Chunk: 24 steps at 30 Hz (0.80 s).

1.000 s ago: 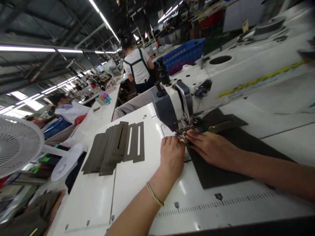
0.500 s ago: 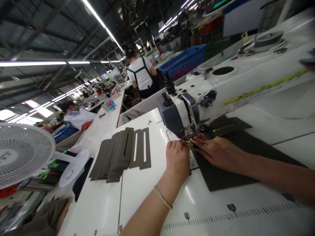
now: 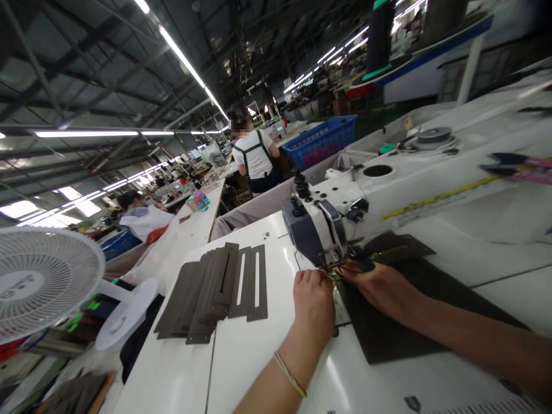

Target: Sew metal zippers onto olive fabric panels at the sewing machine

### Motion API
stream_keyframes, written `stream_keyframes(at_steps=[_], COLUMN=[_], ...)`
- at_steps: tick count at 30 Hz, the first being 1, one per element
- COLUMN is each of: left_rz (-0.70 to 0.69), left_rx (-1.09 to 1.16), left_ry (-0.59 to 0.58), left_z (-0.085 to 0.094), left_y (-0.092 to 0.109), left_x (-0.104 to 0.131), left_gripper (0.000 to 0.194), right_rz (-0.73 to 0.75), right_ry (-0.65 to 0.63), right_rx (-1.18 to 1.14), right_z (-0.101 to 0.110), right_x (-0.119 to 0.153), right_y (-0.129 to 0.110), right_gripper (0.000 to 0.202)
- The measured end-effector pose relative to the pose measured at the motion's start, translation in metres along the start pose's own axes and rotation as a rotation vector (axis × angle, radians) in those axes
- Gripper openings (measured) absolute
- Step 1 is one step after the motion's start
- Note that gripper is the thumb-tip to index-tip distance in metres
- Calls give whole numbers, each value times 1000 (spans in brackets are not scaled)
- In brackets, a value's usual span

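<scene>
My left hand (image 3: 314,302) is closed at the left of the sewing machine's needle area, knuckles up; what its curled fingers grip is hidden. Flat on the white machine bed (image 3: 276,368) lies a dark olive fabric panel (image 3: 383,336), one edge under the sewing machine head (image 3: 313,230). My right hand (image 3: 383,287) presses on this panel, its fingers held together and pinching the edge beside the presser foot, where the fingertips are partly hidden. Behind that hand is a slotted olive strip with a brassy zipper (image 3: 397,250).
Left of the machine lie a fanned stack of olive pieces (image 3: 190,296) and slotted strips (image 3: 257,284). A white fan (image 3: 47,282) stands at the left edge. Pink-handled snips (image 3: 517,167) rest on the machine arm. Beyond are a blue crate (image 3: 319,141) and a seated co-worker (image 3: 256,155).
My view has tilted upward, so the table and machine sit lower in the picture. Both hands keep nearly the same place at the needle, and the panel has barely shifted.
</scene>
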<state>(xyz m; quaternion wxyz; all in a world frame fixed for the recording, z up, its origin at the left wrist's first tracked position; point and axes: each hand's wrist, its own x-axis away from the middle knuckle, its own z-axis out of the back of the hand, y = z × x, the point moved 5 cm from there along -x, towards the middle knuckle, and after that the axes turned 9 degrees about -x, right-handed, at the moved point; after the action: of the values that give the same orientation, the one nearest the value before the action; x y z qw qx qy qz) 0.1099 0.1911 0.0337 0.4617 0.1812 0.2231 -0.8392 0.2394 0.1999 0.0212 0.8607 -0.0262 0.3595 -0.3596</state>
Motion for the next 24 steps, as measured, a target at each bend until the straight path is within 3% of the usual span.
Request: stream_keyframes(at_steps=[4,7,9,12,16,18,20,22,24], left_rz=[45,110,140,131,108,83,89,122,136], left_rx=[63,177,254,372,495,495,461,449,536], left_ry=[39,45,24,-9,-71,-116,-142,-168,-233], left_z=[-5,-7,-1,20,51,58,58,56,54], left_y=[-3,-9,-13,-19,-14,-6,3,8,11], left_x=[3,2,3,11,38,50,55,52,42], left_gripper=[8,7,8,15,20,19,22,24,23], right_rz=[11,22,10,-9,49,93,111,-10,-392], right_ry=[11,47,80,108,63,89,112,75,-24], right_rx=[49,107,158,265,300,278,161,-70,-324], right_z=[-1,6,15,27,20,18,24,38,54], right_x=[-4,-1,12,58,133,150,143,114,81], right_y=[0,15,29,37,1,-28,-51,-60,-47], right_gripper=[31,25,32,54,59,60,50,35,35])
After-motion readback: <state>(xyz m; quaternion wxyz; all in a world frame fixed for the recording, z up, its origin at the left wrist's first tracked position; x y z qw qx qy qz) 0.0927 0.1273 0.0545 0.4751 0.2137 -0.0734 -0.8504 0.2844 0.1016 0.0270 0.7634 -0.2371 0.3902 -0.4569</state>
